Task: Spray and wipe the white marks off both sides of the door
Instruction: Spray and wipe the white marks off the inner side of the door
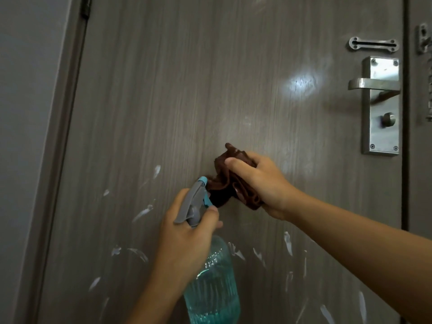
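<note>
A grey wood-grain door (210,78) fills the view. Several white marks (142,212) streak its lower half, left and right of my hands. My left hand (184,232) grips the neck of a clear teal spray bottle (212,281), a finger on the trigger below its grey and blue head (195,202). The nozzle points at a crumpled brown cloth (230,183), which my right hand (259,181) holds bunched against the door. The upper half of the door shows only faint smears.
A steel lever handle (374,84) on its lock plate (379,127) sits at the door's right edge, with a slotted latch plate (374,44) above. The hinge (85,7) and door frame (58,160) run down the left, beside a grey wall.
</note>
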The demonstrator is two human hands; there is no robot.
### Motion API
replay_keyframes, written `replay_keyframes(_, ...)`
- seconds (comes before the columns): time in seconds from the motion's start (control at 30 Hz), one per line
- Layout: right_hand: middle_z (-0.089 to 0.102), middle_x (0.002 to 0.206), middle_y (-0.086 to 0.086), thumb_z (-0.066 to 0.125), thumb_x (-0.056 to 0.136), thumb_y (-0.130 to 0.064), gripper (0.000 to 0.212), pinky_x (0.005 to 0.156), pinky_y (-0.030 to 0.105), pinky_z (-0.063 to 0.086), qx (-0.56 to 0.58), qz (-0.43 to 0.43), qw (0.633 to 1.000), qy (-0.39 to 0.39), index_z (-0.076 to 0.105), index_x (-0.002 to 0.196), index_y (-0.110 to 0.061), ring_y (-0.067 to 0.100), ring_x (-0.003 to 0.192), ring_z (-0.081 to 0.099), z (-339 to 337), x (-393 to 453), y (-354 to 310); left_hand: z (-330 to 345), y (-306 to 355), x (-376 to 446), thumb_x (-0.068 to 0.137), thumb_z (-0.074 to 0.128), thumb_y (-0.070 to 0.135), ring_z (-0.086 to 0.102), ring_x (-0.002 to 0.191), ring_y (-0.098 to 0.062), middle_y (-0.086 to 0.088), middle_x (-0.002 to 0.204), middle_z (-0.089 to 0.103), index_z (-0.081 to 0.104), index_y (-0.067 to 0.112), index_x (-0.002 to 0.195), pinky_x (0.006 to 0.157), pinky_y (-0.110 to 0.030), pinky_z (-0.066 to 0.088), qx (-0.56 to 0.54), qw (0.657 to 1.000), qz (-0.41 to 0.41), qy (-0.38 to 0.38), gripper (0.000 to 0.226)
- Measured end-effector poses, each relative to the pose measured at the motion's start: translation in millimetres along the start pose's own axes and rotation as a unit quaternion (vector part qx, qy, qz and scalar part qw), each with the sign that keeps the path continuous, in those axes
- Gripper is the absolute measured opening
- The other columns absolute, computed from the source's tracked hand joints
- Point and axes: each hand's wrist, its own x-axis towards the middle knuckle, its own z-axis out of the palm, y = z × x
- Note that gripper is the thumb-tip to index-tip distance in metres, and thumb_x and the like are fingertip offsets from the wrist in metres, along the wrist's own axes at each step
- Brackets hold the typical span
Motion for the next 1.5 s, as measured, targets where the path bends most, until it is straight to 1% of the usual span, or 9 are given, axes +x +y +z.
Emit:
replay_keyframes(0.17,0.069,0.111,0.027,0.068,0.091,-0.031,0.037,0.085,0.056,0.059,-0.060,-0.018,0.993,-0.102,0.065,0.119,-0.006,0.034,0.097,0.073,-6.0,-7.4,10.5,-2.1,0.0,0.5,0.096,0.065,0.004,0.070,0.087,-0.029,-0.003,0.092,0.071,0.070,0.029,0.106,0.078,-0.047,0.060,0.004,0.997,0.065,-0.031,0.028)
replay_keyframes(0.43,0.068,0.131,0.019,0.059,0.090,-0.018,0.056,0.103,0.057,0.053,-0.015,0.014,0.973,-0.229,0.058,0.145,-0.027,0.039,0.120,0.066,-26.4,-8.2,9.6,-4.6,1.7,-0.5,0.095,0.064,0.002,0.063,0.091,-0.042,-0.019,0.090,0.069,0.068,0.041,0.100,0.073,-0.041,0.051,0.023,0.992,0.049,-0.116,0.040)
replay_keyframes(0.57,0.075,0.112,0.017,0.063,0.095,-0.016,0.033,0.087,0.058,0.061,-0.099,-0.016,0.980,-0.171,0.068,0.128,-0.017,0.040,0.100,0.073,-29.6,-11.6,11.0,0.3,-2.3,-2.5,0.095,0.065,0.006,0.066,0.090,-0.046,-0.017,0.087,0.069,0.065,0.042,0.098,0.078,-0.053,0.053,0.026,0.995,0.028,-0.090,0.037)
replay_keyframes(0.7,0.069,0.087,0.013,0.064,0.098,-0.012,0.009,0.062,0.044,0.063,-0.173,-0.098,0.980,0.030,0.066,0.105,-0.008,0.028,0.071,0.073,-44.6,-2.6,13.8,1.4,-11.8,1.0,0.095,0.065,0.006,0.074,0.078,-0.032,-0.002,0.083,0.069,0.065,0.027,0.098,0.070,-0.047,0.055,0.052,0.998,0.011,-0.039,0.021)
replay_keyframes(0.8,0.055,0.116,0.004,0.070,0.093,-0.028,0.020,0.078,0.031,0.052,-0.388,-0.170,0.892,0.159,0.061,0.110,-0.022,0.019,0.094,0.061,-67.2,9.5,28.8,-1.0,-17.6,4.6,0.096,0.065,0.006,0.075,0.070,-0.020,-0.001,0.083,0.069,0.066,0.024,0.099,0.062,-0.033,0.052,0.074,0.997,0.004,-0.020,0.018)
replay_keyframes(0.93,0.046,0.127,0.007,0.073,0.088,-0.032,0.044,0.073,0.037,0.052,-0.475,-0.224,0.816,0.240,0.057,0.127,-0.017,0.021,0.100,0.054,-81.6,23.1,54.6,-1.2,-28.5,7.5,0.096,0.064,0.011,0.069,0.075,-0.043,-0.016,0.093,0.068,0.063,0.024,0.095,0.062,-0.056,0.051,0.110,0.994,0.010,-0.012,0.013)
replay_keyframes(1.13,0.051,0.103,0.005,0.080,0.084,-0.031,0.035,0.067,0.039,0.051,-0.472,-0.311,0.779,0.269,0.063,0.107,-0.012,0.023,0.087,0.052,-69.7,34.2,89.2,2.6,-41.9,8.4,0.096,0.065,0.011,0.069,0.075,-0.044,-0.018,0.091,0.068,0.064,0.027,0.096,0.065,-0.060,0.052,0.123,0.992,0.000,0.010,0.015)
replay_keyframes(1.37,0.057,0.108,0.005,0.074,0.086,-0.036,0.037,0.060,0.044,0.054,-0.612,-0.387,0.690,-0.023,0.061,0.114,-0.014,0.028,0.094,0.052,-48.5,-9.2,143.9,7.1,-45.8,7.1,0.096,0.065,0.012,0.070,0.074,-0.037,-0.013,0.085,0.068,0.064,0.026,0.096,0.067,-0.058,0.054,0.138,0.990,0.002,0.024,0.014)
replay_keyframes(1.5,0.051,0.117,0.005,0.076,0.084,-0.034,0.051,0.072,0.044,0.058,-0.547,-0.322,0.771,0.057,0.054,0.126,-0.017,0.027,0.098,0.056,-64.7,6.1,113.1,4.3,-41.4,6.3,0.096,0.065,0.012,0.071,0.072,-0.036,-0.011,0.085,0.069,0.064,0.026,0.096,0.064,-0.057,0.053,0.140,0.990,0.009,0.020,0.015)
